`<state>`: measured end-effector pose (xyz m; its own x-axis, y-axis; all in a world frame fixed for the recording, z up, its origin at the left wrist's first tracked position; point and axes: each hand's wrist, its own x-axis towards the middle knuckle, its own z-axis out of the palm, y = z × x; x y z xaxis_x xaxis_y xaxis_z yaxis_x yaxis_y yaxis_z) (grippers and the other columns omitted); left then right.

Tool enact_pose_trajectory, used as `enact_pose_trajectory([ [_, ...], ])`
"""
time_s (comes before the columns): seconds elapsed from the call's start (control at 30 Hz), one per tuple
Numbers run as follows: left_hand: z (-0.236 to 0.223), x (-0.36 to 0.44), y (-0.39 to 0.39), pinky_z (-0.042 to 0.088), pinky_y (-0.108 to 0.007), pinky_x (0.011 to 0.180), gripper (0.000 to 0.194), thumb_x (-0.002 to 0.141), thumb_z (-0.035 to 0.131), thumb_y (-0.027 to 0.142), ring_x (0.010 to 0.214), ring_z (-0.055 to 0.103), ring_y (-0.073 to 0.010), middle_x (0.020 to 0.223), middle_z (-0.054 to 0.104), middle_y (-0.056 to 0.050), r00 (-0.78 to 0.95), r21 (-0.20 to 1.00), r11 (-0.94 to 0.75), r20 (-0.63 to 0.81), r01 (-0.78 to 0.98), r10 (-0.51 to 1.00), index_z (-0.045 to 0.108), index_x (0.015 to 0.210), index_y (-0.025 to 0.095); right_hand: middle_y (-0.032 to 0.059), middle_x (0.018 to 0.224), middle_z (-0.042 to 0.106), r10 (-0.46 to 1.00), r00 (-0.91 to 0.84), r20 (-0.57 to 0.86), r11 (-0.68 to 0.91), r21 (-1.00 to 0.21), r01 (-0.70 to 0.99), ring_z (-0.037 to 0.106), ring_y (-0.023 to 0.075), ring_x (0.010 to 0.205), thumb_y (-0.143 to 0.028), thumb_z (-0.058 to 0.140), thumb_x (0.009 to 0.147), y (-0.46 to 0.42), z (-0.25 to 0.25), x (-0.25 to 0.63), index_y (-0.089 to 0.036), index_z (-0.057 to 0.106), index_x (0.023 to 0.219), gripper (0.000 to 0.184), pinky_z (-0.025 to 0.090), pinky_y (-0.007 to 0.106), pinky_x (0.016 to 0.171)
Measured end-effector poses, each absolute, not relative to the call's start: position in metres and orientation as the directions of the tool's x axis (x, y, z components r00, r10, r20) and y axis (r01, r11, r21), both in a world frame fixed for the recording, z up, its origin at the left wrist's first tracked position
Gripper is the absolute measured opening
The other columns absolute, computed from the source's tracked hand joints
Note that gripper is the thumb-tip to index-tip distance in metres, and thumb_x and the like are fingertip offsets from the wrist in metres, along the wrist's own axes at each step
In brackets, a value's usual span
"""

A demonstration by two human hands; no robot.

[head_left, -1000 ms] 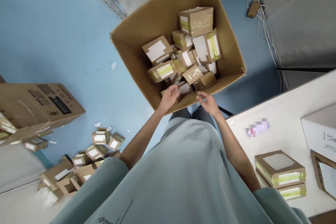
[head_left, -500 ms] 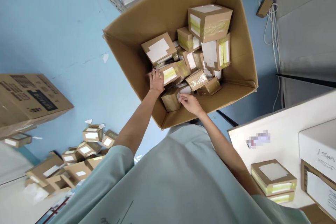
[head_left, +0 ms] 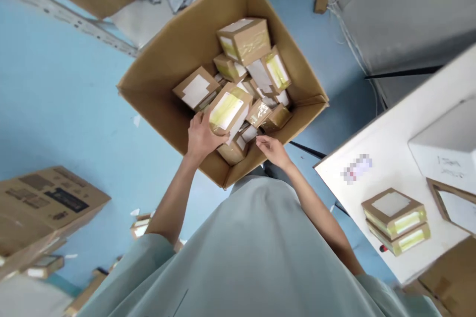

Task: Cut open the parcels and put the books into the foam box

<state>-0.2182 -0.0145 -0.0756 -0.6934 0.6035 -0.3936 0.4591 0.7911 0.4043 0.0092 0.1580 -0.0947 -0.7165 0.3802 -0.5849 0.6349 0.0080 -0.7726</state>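
A large cardboard carton (head_left: 163, 54) stands open before me with several small taped boxes inside. My left hand (head_left: 203, 136) is closed around one small cardboard box (head_left: 227, 109), which has a white label and yellowish tape and is tilted above the others. Part of its underside is hidden. My right hand (head_left: 273, 150) is over the carton's near edge with fingers stretched forward and nothing visible in them. Just left of it lies another small box (head_left: 233, 152). A larger taped box (head_left: 245, 40) rests on top of the pile at the far side.
On the right, a white table (head_left: 342, 208) holds two stacked boxes (head_left: 396, 215) and a white box (head_left: 446, 143). A printed carton (head_left: 48, 208) is at the left. Cables (head_left: 345, 29) run along the floor at the upper right; a metal frame (head_left: 74, 20) is upper left.
My left hand has taken hold of a labelled box and raised and tilted it off the pile. My right hand has drawn slightly away from the box beside it. The view has turned.
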Motion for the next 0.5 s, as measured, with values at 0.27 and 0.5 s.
enact_pose_trajectory([
  [0.27,0.019,-0.105,0.096,0.043,-0.055,0.136,0.115,0.078,0.096,0.04,0.16,0.051,-0.0413,0.168,0.055,-0.01,-0.404,0.738,0.379,-0.157,0.558,0.901,0.037,0.177,0.034,0.0107,0.14,0.079,0.787,-0.548,-0.284,0.103,-0.814,0.571,0.082,0.0252,0.121,-0.049,0.064,0.113,0.194,0.012,0.115,-0.026,0.077,0.137,0.036,0.064,0.04,0.11],
  [0.5,0.03,0.073,0.193,0.044,-0.05,0.136,0.107,0.079,0.099,0.038,0.158,0.054,-0.039,0.166,0.056,-0.013,-0.181,0.799,0.135,-0.033,0.587,0.983,0.045,0.172,0.028,0.0154,0.149,0.073,0.944,-0.288,-0.16,0.009,-0.861,0.509,0.081,0.0273,0.12,-0.062,0.063,0.111,0.204,0.04,0.296,-0.024,0.073,0.144,0.052,0.064,0.043,0.111],
])
